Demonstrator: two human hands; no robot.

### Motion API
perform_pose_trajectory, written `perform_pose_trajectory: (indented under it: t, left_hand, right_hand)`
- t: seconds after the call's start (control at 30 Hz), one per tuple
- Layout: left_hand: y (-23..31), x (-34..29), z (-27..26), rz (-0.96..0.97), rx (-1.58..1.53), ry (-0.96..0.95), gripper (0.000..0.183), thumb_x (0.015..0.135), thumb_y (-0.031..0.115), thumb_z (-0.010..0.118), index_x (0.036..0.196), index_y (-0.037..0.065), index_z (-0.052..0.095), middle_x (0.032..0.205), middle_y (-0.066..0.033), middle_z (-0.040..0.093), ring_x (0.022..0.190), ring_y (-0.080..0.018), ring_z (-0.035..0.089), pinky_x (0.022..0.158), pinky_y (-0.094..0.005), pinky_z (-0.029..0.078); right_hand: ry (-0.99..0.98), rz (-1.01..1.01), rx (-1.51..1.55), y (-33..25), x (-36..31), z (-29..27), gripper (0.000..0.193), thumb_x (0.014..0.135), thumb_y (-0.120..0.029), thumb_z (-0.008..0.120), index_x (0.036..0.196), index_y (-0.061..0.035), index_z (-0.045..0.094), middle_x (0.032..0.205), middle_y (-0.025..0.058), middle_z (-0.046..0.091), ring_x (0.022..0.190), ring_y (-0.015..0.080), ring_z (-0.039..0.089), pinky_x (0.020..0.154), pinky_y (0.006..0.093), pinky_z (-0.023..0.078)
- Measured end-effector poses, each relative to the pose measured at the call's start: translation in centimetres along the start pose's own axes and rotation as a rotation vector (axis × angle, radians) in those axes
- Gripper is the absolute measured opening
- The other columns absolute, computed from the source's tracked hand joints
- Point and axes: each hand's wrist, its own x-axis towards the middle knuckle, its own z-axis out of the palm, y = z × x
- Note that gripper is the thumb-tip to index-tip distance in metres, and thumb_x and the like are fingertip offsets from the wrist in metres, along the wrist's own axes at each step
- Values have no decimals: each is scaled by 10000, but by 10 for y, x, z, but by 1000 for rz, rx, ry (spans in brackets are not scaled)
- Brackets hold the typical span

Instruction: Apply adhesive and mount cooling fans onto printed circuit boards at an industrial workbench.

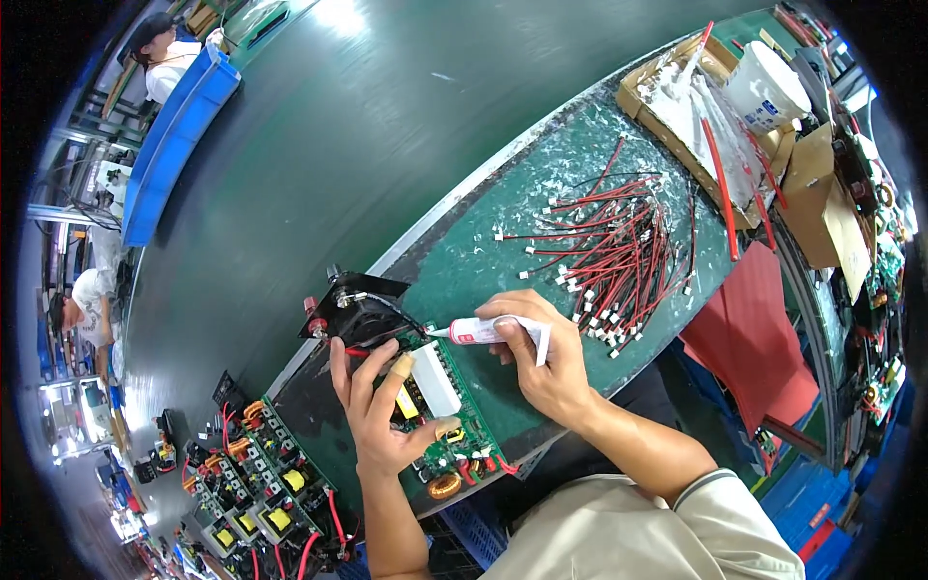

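Observation:
A green circuit board (466,406) with a long white block (436,381), a yellow part and a copper coil lies at the bench's near edge. At its far end stands a black fan (371,319) on a dark bracket. Over the board my left hand (382,425) is open, fingers spread; a tan cover wraps its index fingertip beside the white block, and other fingertips reach toward the fan. My right hand (543,362) is closed around a white and red glue tube (474,331). The tube's nozzle points left, at the board's far end near the fan's wires.
Red and black cables (628,251) with white connectors lie heaped on the bench. Beyond them are a cardboard tray (633,101) and a white bucket (767,87). Several circuit boards (256,483) sit at lower left. A blue bin (179,145) and two people are farther left.

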Motion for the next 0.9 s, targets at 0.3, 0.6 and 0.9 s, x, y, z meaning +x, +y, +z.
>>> perform_pose_trajectory:
  t: [0.3, 0.6, 0.9]
  left_hand:
    - [0, 1, -1, -5, -10, -2, 724, 675, 571, 807, 1145, 39, 659, 1256, -125, 590, 1356, -453, 357, 1139, -634, 203]
    - [4, 3, 0, 74, 51, 17, 634, 661, 511, 827, 1083, 59, 687, 1209, -124, 611, 1230, -395, 467, 1080, -587, 305]
    - [15, -11, 3, -62, 19, 102, 583, 596, 134, 813, 1156, 71, 663, 1131, -134, 616, 944, -332, 540, 814, -440, 446]
  right_hand:
    - [-1, -13, -36, -2, 2, 0, 204, 1023, -133, 528, 1067, 16, 661, 1063, 106, 625, 725, 112, 608, 605, 239, 501]
    - [-3, -61, -93, 1, 0, -5, 178, 1013, -104, 535, 1065, 12, 660, 1063, 108, 623, 731, 113, 609, 600, 241, 504]
    - [179, 19, -228, -42, 68, -64, 294, 990, -221, 577, 1142, 23, 642, 835, 53, 662, 672, 89, 595, 616, 245, 480]
